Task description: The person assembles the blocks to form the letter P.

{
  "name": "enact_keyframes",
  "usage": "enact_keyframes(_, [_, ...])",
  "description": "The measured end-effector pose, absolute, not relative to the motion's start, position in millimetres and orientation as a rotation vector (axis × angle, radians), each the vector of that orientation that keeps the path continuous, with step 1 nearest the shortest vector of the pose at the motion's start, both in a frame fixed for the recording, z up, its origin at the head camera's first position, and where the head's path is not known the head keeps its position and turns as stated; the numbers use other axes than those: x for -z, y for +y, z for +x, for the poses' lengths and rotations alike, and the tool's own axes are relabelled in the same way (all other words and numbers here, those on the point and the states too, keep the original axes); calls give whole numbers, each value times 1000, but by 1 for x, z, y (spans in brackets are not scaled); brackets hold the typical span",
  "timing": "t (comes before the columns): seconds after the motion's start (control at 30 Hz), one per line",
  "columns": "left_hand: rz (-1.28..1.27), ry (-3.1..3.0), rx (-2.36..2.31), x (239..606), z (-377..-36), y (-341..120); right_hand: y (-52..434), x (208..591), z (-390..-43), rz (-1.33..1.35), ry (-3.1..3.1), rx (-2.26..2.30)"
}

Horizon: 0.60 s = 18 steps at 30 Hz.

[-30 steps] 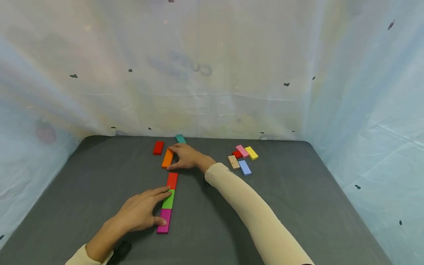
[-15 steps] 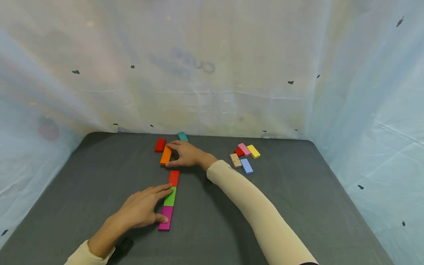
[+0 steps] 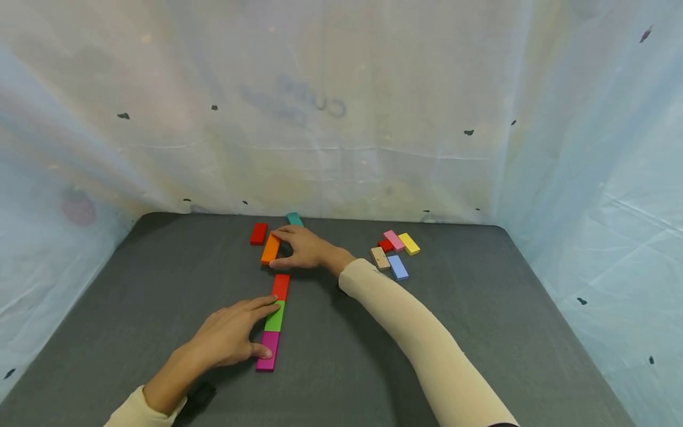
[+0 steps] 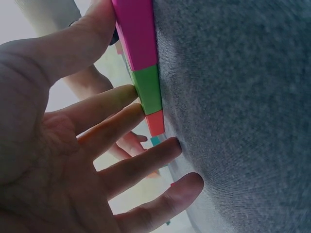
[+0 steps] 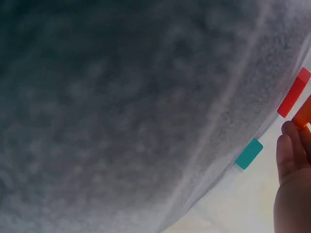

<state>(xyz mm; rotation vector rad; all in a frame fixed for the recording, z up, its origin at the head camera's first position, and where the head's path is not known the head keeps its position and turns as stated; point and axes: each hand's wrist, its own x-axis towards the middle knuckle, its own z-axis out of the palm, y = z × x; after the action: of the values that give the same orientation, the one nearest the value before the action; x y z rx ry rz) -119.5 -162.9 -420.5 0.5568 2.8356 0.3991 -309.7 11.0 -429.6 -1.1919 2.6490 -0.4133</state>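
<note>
The head camera is looking forward and down from above the near edge of the grey worktop (image 3: 480, 332), taking in the whole surface. The left wrist camera is sitting very close under the left hand (image 4: 73, 160), facing along the magenta block (image 4: 136, 34), which the head view is also showing. The right wrist camera is skimming the worktop, sharing the teal block (image 5: 249, 153).

Smooth, painted-looking orange block (image 3: 270, 249); matt, fuzzy grey cloth table cover (image 3: 480, 320); thin translucent sheeting (image 3: 341, 118).
</note>
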Motion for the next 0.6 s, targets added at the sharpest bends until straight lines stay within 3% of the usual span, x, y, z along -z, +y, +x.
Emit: enact_keyframes(0.6, [546, 2823, -413, 420, -118, -163, 27, 435, -303, -1219, 2647, 458])
